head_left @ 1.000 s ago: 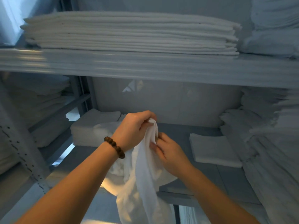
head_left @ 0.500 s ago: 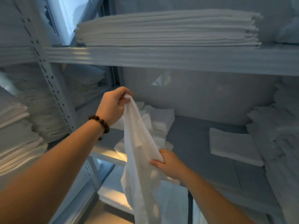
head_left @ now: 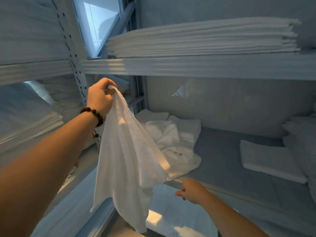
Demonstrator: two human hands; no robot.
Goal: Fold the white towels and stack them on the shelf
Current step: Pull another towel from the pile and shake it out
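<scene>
White towel, nubby terry, hanging limp from left hand grip

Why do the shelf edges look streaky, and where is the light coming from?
Head view: motion blur smears the shelf edge and the stacked linen; daylight comes through the window at upper left; warm patches fall on the towel.

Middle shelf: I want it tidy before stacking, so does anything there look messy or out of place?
Yes: a crumpled towel heap lies at the back left of the shelf, spilling toward its front edge, unlike the flat folded towel on the right.
</scene>
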